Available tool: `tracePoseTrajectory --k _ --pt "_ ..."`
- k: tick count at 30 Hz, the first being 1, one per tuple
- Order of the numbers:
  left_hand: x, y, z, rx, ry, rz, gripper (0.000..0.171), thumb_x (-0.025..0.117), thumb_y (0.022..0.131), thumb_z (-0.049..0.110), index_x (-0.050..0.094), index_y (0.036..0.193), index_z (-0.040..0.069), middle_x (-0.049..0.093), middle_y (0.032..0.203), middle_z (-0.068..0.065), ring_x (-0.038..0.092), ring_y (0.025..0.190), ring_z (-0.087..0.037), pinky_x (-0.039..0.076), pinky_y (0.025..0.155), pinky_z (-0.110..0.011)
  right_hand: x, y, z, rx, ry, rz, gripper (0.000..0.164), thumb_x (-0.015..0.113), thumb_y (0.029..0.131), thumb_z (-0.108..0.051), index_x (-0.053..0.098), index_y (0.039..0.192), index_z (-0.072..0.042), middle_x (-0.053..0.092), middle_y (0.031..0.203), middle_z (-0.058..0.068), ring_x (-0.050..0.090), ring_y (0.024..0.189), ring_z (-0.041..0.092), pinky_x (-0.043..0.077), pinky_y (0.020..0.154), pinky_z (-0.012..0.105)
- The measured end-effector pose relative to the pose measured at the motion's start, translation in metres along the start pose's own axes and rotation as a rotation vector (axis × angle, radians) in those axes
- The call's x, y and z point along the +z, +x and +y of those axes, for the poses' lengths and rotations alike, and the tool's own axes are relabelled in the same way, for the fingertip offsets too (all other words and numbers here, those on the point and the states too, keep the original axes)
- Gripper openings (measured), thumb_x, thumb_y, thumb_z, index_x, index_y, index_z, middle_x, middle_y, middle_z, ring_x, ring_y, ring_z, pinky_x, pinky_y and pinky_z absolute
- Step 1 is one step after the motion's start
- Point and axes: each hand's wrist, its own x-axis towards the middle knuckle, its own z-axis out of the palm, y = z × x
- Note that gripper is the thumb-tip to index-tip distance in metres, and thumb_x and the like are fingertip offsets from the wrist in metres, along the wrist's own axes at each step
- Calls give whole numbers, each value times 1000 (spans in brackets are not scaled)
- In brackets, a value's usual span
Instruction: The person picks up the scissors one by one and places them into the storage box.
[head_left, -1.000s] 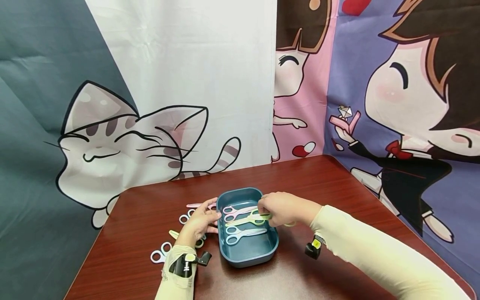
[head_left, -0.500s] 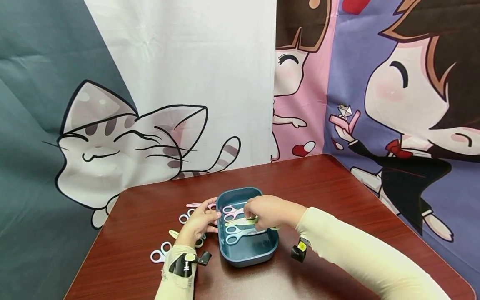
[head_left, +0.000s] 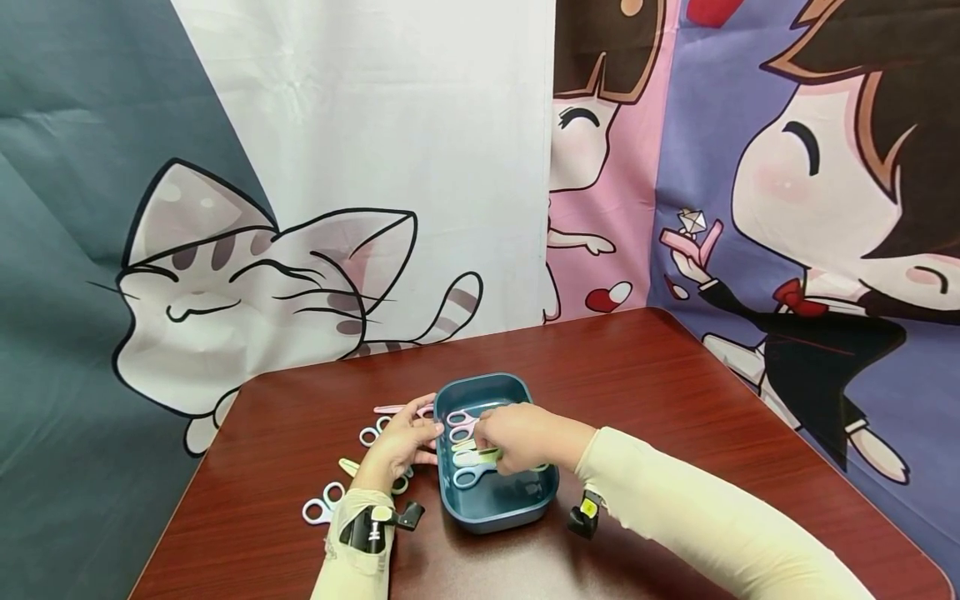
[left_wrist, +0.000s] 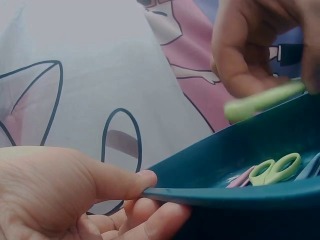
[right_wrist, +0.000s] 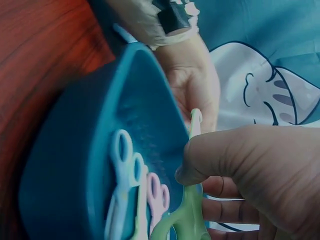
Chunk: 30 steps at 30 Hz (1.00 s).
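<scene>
My left hand [head_left: 401, 446] grips the left rim of a blue plastic bin [head_left: 495, 522], thumb on the inner side and fingers beneath the rim in the left wrist view. Over the bin, my right hand [head_left: 519, 437] pinches a pair of green scissors [right_wrist: 191, 212] between thumb and fingers, blades pointing toward the left hand. Inside the bin lie pink scissors [right_wrist: 158, 196], light blue scissors [right_wrist: 121, 182] and another green pair [left_wrist: 276, 172]. In the head view the right hand hides part of these.
Left of the bin, on the brown table [head_left: 600, 367], lie more scissors: a light blue pair [head_left: 324, 505], a pair with a yellow-green blade [head_left: 348, 467], a pink pair [head_left: 388, 409] and others partly behind the left hand. A cartoon-printed cloth [head_left: 420, 125] hangs behind the table.
My right hand has moved left and slightly down from the bin's right rim to over its middle, carrying the green scissors. The left hand and the bin stay in place.
</scene>
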Motion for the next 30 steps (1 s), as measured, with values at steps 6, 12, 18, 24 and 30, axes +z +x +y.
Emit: tracePoseTrajectory --k 6,12,18,24,30 --pt "2 0 -1 -4 1 0 65 58 97 -6 34 155 9 59 101 -15 56 63 -14 58 49 -34 15 -1 -2 -20 -78 19 28 85 74 -18 69 97 -20 58 86 -12 52 73 5 48 64 22" --pt "1 0 -2 -5 -3 7 64 58 97 -6 35 155 11 59 100 -14 57 64 -15 58 50 -34 27 -4 -5 -36 -104 7 25 83 73 -16 69 92 -21 56 84 -12 50 70 5 45 61 22" --pt "0 1 0 1 -4 5 66 58 96 -7 34 155 10 60 104 -17 56 62 -15 57 49 -33 41 -3 -9 -67 -147 27 24 82 70 -16 67 86 -23 51 79 -13 47 66 4 40 55 20" --pt "-2 0 1 -8 10 7 66 58 97 -6 34 156 10 60 99 -13 55 62 -14 57 49 -32 51 0 -11 -61 -191 20 24 84 72 -18 68 89 -26 53 79 -14 50 68 4 44 56 23" --pt "0 0 0 -5 -2 -7 67 58 97 -6 32 156 10 60 95 -11 57 62 -14 56 48 -31 55 -2 -12 -50 -213 8 24 86 73 -23 70 90 -28 54 79 -15 51 69 3 45 57 23"
